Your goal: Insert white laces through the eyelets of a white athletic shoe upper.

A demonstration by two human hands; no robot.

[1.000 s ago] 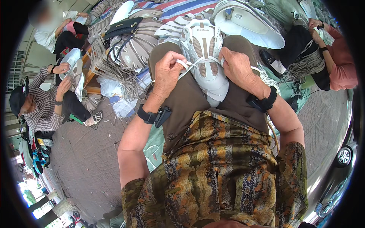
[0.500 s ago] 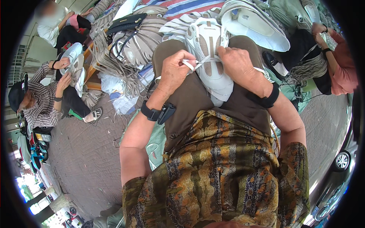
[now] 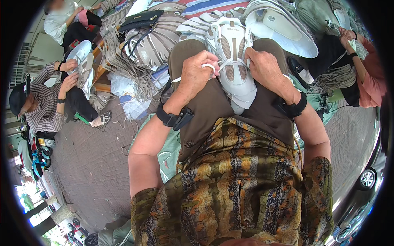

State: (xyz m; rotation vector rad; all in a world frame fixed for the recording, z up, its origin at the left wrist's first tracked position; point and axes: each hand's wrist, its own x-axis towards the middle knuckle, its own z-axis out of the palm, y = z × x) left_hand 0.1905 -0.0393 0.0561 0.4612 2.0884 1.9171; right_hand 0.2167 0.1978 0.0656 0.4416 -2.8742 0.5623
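Well, left hand point(image 3: 199, 74): pinching a white lace point(image 3: 232, 62), fingers curling nearly closed.
Right hand point(image 3: 264, 69): curling likewise, gripping white lace.
Mesh-panelled sneaker point(image 3: 240, 91): lying between the sitter's brown-trousered knees point(image 3: 184, 52), upper centre of the frame.

Gold-patterned shirt point(image 3: 234, 176), black wristbands point(image 3: 167, 119)

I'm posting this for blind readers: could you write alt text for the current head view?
The wearer's left hand and right hand hold a white lace over a white-and-beige shoe between the knees. Stacked shoe pieces and a dark bag lie beyond; a co-worker in a checked shirt is at left, another in pink at right.
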